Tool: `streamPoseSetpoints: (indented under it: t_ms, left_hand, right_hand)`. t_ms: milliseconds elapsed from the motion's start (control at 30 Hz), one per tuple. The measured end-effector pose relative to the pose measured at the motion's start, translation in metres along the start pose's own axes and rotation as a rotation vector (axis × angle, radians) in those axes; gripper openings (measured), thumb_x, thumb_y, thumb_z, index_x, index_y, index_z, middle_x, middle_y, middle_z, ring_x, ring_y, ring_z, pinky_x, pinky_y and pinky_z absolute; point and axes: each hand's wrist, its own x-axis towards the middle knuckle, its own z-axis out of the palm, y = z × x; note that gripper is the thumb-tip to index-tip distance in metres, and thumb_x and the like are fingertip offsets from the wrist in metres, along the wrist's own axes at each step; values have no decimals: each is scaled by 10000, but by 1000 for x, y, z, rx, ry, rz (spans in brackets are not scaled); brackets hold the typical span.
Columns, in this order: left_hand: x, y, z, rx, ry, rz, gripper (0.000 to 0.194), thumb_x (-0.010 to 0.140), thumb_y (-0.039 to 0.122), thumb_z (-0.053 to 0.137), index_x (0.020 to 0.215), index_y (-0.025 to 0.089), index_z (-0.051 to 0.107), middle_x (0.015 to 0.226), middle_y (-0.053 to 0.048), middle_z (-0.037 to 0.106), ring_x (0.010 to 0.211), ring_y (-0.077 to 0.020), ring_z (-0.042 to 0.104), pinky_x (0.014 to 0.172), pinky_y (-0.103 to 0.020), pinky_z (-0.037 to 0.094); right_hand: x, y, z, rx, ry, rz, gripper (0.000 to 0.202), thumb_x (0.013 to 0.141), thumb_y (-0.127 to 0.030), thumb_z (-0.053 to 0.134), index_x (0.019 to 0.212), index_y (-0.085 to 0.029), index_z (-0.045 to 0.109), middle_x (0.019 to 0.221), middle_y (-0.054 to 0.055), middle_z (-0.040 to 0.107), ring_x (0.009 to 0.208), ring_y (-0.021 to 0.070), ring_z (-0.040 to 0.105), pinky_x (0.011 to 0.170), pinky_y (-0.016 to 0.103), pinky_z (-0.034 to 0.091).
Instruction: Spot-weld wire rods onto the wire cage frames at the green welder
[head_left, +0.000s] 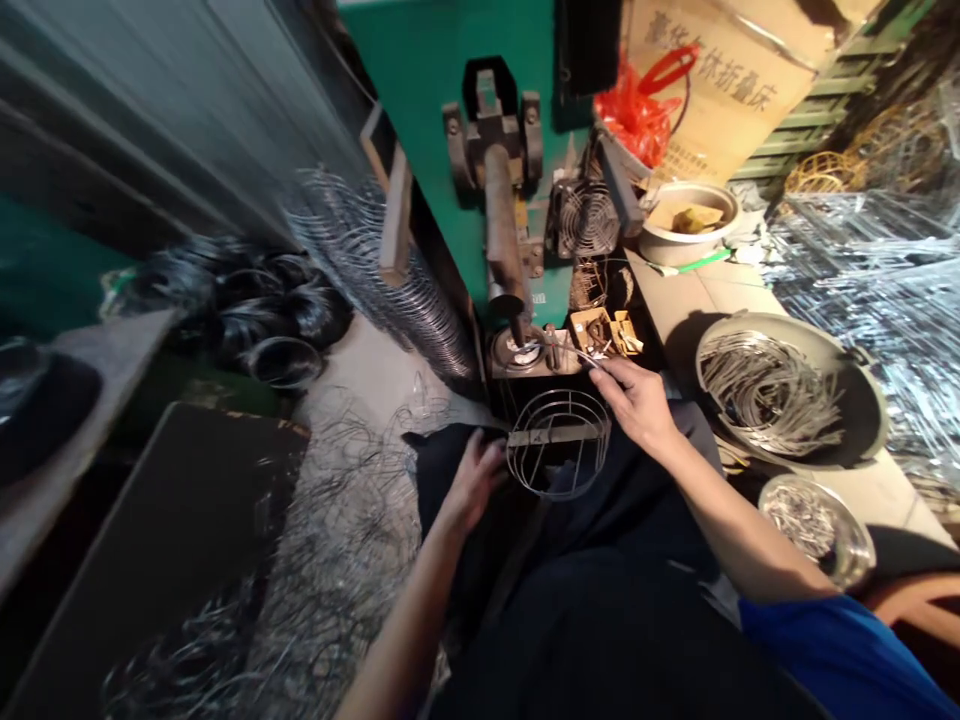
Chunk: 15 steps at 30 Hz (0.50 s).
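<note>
My right hand [636, 402] pinches the end of a thin metal wire [579, 352] beside the small metal work plate of the green machine [427, 90]. The wire runs left toward the round work spot [517, 350] under the machine's upright metal rod [504, 240]. Below the plate, a round wire frame [556, 492] with crossbars sits over my lap. My left hand [474, 482], a little blurred, is at the frame's left side with its fingers apart; whether they touch the rim I cannot tell.
At right stand a wide basin [862, 420] of bent wires and a smaller metal bowl [855, 550] of short pieces. Many wire rods [862, 270] lie behind. Stacked wire rings [397, 270] lean left of the machine, near black wire coils [285, 300]. Loose wire [337, 540] litters the floor.
</note>
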Motion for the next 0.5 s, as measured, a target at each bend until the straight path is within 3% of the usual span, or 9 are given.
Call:
streamPoseSetpoints:
  t_ms: [100,167,233,333,400,500]
  left_hand:
    - [-13,-27,11,-240,-162,-228,622,676,465,802,1179,194,556,1159,-127,670,925,-242,692,767,-352,552]
    - [-11,-31,20,-299,-129,-235,486,657,373,811,1045,161,610,982,-80,711,759,-169,686,727,-297,560]
    - [-3,-30,25,-285,-30,-197,435,619,273,817,990,154,623,802,-14,692,627,-103,635,668,-237,553]
    - [7,-33,26,-192,39,-136,499,540,191,837,979,176,599,691,48,640,540,-79,573,639,-249,564]
    - [9,-37,27,-122,70,-94,512,489,183,859,901,189,554,642,68,608,498,-81,536,638,-299,576]
    - [8,-43,35,-31,126,-32,540,453,211,883,820,192,487,638,71,582,503,-79,515,597,-280,546]
  right_hand:
    - [-13,-12,-8,-11,22,-49,344,977,-434,508,1101,-185,710,987,89,708,904,204,660,848,329,519]
    - [-24,-3,-19,-13,-21,-42,363,979,-440,510,1183,-195,682,1012,84,693,920,190,652,861,327,520]
    - [-48,26,-43,-69,-23,22,407,946,-486,559,1220,-201,659,1031,81,678,931,192,642,857,336,522]
    - [-119,89,-105,-346,138,335,386,925,-526,559,1077,-191,675,997,97,693,905,225,655,779,351,530]
    - [-182,125,-147,-648,224,628,357,963,-493,459,889,-208,661,800,93,695,713,227,655,652,355,507]
    - [-260,160,-183,-717,170,702,326,923,-406,515,644,-249,575,469,40,536,445,201,530,496,344,411]
